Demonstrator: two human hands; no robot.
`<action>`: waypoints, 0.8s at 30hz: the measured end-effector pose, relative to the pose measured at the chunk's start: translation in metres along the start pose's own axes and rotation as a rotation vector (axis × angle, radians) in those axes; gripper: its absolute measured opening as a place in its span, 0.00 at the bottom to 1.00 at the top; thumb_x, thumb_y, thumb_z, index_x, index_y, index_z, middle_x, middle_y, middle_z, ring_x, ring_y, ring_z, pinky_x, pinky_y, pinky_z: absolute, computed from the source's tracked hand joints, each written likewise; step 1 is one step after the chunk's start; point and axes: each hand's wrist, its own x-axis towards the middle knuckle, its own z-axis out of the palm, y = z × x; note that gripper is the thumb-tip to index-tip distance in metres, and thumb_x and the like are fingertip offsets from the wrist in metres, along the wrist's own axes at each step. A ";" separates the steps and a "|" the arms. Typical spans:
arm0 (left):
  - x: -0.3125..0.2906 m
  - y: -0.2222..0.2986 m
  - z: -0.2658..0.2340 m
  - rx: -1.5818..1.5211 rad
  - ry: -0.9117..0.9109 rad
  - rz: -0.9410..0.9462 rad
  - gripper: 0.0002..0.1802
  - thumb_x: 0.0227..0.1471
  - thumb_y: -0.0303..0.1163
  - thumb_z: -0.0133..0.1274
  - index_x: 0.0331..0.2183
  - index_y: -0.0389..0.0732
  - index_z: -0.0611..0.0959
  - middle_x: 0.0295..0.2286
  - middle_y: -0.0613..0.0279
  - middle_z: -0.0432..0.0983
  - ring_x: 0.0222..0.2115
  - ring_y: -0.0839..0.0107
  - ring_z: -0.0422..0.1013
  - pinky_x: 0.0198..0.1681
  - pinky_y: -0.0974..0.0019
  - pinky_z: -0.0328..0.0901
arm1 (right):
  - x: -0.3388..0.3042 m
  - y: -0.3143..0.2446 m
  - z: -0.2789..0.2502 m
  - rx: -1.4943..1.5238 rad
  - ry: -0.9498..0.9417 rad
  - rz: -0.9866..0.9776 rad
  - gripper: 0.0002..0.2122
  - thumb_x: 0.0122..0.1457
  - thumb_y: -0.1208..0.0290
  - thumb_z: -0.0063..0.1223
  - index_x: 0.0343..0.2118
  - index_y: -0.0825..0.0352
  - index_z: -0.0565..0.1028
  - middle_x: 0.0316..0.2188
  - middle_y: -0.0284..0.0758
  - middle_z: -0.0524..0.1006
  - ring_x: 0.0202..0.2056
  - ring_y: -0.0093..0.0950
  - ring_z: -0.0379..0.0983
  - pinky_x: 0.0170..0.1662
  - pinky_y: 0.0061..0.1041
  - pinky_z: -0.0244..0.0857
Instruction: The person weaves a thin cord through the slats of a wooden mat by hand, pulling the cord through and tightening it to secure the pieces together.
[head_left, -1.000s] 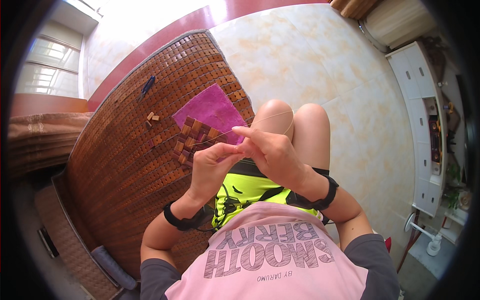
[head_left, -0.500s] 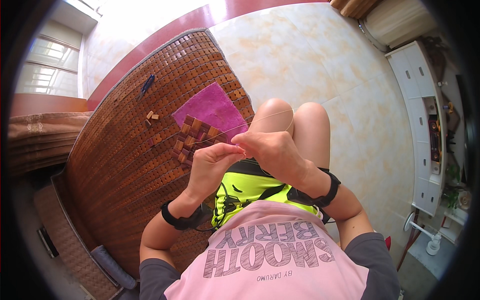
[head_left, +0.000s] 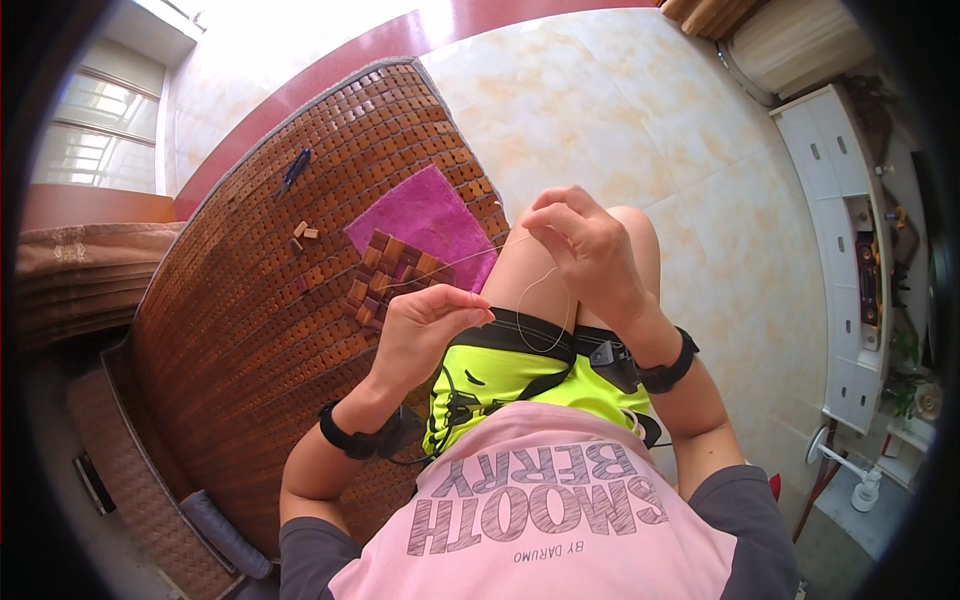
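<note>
My right hand [head_left: 590, 245] is raised over my knees, its fingertips pinched on a thin pale thread [head_left: 519, 315]. One stretch of the thread runs left from these fingers to a small patch of checkered wooden tiles [head_left: 372, 278]. Another part hangs in a loose loop over my thighs. Lower and to the left, my left hand [head_left: 435, 315] is closed in a pinch; whatever sits between its thumb and forefinger is too small to make out. The tile patch lies partly on a pink-purple cloth [head_left: 415, 205], just beyond my left hand.
Under the cloth spreads a brown tile mat [head_left: 250, 270]. On it lie several loose wooden tiles [head_left: 304, 235] and a dark blue pen [head_left: 295, 170]. A white cabinet [head_left: 825, 150] stands at the right, on a pale tiled floor [head_left: 740, 250]. A brown curtain [head_left: 95, 270] hangs at the left.
My right hand has moved away from my left, up and to the right, with the thread in its fingers. The left hand has stayed nearly in place.
</note>
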 end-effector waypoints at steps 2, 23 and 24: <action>0.000 0.000 -0.001 -0.007 -0.008 -0.016 0.06 0.52 0.17 0.55 0.35 0.31 0.82 0.33 0.56 0.81 0.35 0.71 0.78 0.42 0.70 0.73 | -0.002 -0.007 0.000 0.235 -0.136 0.190 0.04 0.58 0.78 0.53 0.35 0.67 0.77 0.28 0.33 0.77 0.25 0.23 0.75 0.28 0.22 0.68; 0.009 -0.010 -0.015 -0.038 0.042 -0.069 0.05 0.52 0.24 0.58 0.34 0.37 0.84 0.37 0.58 0.81 0.40 0.72 0.76 0.39 0.73 0.68 | -0.033 0.053 0.056 -0.511 -0.368 0.140 0.09 0.54 0.63 0.58 0.30 0.63 0.75 0.26 0.37 0.74 0.28 0.38 0.76 0.29 0.37 0.69; 0.009 -0.009 -0.016 -0.043 0.045 -0.068 0.05 0.52 0.24 0.58 0.34 0.37 0.84 0.37 0.58 0.81 0.40 0.72 0.76 0.39 0.73 0.68 | -0.031 0.051 0.048 -0.331 -0.344 0.116 0.07 0.54 0.66 0.58 0.30 0.63 0.75 0.26 0.37 0.74 0.28 0.38 0.75 0.29 0.36 0.69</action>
